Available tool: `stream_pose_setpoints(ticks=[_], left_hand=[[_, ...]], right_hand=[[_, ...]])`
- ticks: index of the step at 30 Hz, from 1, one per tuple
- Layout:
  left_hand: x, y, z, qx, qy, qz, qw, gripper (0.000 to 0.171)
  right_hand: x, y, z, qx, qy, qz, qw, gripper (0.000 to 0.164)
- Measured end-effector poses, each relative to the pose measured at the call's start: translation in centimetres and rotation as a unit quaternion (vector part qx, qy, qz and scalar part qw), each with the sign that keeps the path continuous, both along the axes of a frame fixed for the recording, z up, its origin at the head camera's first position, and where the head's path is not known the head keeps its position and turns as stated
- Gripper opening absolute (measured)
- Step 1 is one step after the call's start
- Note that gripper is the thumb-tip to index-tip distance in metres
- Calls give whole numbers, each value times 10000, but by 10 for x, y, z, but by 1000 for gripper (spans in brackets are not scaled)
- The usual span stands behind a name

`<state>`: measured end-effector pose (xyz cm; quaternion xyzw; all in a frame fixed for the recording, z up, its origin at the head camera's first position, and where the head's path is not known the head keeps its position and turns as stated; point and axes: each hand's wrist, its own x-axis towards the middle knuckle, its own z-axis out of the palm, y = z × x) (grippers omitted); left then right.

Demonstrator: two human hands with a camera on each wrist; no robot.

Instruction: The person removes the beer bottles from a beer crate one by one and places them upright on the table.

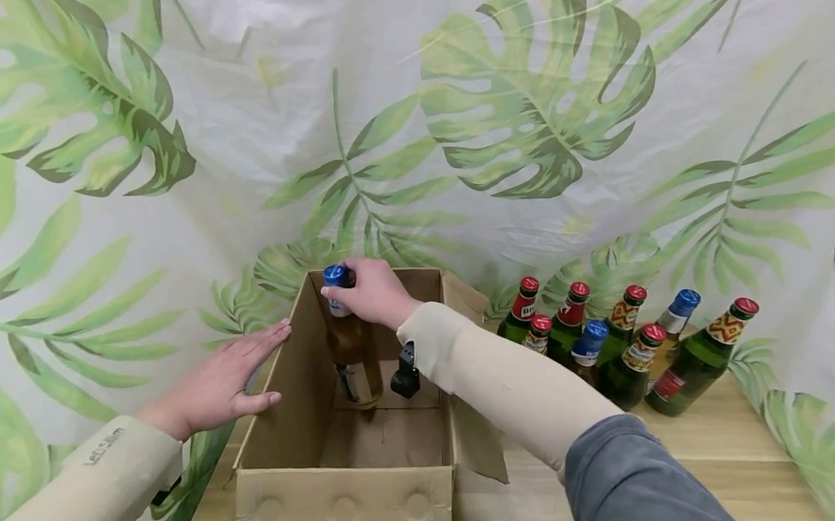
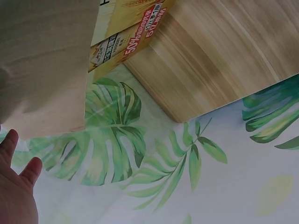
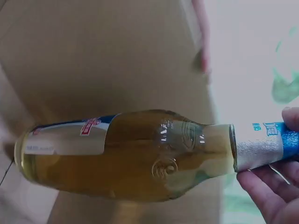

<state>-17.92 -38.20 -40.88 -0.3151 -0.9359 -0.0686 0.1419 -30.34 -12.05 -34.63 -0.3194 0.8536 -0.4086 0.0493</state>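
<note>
Inside the cardboard box (image 1: 344, 497) hangs an amber beer bottle (image 1: 355, 356) with a blue-and-silver foil neck. My right hand (image 1: 377, 291) grips it by the neck near the cap, over the far part of the box. In the right wrist view the bottle (image 3: 135, 156) shows its label and embossed glass, with fingertips (image 3: 259, 184) on the foil. My left hand (image 1: 230, 377) lies with straight fingers along the box's left rim. The left wrist view shows part of this hand (image 2: 18, 182) beside the box wall (image 2: 46, 70). Whether the bottle touches the box floor I cannot tell.
Right of the box several beer bottles stand on the wooden table (image 1: 734, 464), among them a red-capped green bottle (image 1: 702, 357) and a blue-capped bottle (image 1: 589, 346). A box flap (image 1: 481, 436) sticks out at the right. Behind hangs a leaf-printed cloth (image 1: 384, 137).
</note>
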Motion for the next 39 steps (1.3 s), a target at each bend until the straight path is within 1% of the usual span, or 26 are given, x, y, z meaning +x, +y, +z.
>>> stream_pose_setpoints(ticks=[4,6,8,10,13,15,18,19,20,22,25,27,29,30,31,33,35,37,39], left_hand=[[-3,1,4,-46,-26,68,10000,88],[-4,2,5,-73,-82,108,9999,88],[-3,3,6,-86,-131,135,9998,88],[-3,3,6,-92,-156,146,9997,87],[-1,3,5,-70,-129,142,9998,87],[-1,2,5,-51,-130,155,9998,87],[0,1,3,-32,-181,219,9996,86],[1,0,2,-26,-214,248,9995,86],[2,-1,2,-13,-260,285,9993,86],[4,-2,1,7,-293,334,9990,86],[6,-4,0,42,-273,338,9990,86],[6,-5,0,54,-204,301,9993,86],[5,-5,0,55,-168,273,9995,86],[5,-5,0,46,-154,268,9995,86],[5,-4,0,48,-150,272,9995,86],[5,-4,0,44,-172,270,9995,86],[5,-3,0,31,-195,291,9994,85],[5,-1,1,21,-215,284,9994,85],[5,0,3,21,-229,268,9994,85]], right_hand=[[10,21,34,-265,-87,92,9996,35],[15,34,50,-523,-160,93,9985,34],[21,49,65,-894,-147,148,9958,30],[28,63,81,-1295,20,228,9913,28],[38,82,110,-1923,397,305,9801,25],[45,95,131,-2081,700,263,9753,23],[54,113,160,-2060,878,53,9746,21],[57,119,168,-2045,847,-21,9752,21],[60,125,175,-2086,725,-110,9753,20],[65,137,184,-2339,419,-226,9711,18],[72,158,191,-2885,113,-204,9572,14],[76,173,190,-3148,24,-73,9491,10],[80,188,185,-3122,25,-22,9500,9],[83,195,181,-3044,32,-53,9525,9],[86,202,177,-2864,96,-152,9579,10],[93,218,167,-2423,285,-474,9686,16],[102,235,156,-2023,483,-917,9738,22],[109,253,143,-1971,593,-1231,9708,20],[114,270,130,-2253,560,-1333,9635,15]])
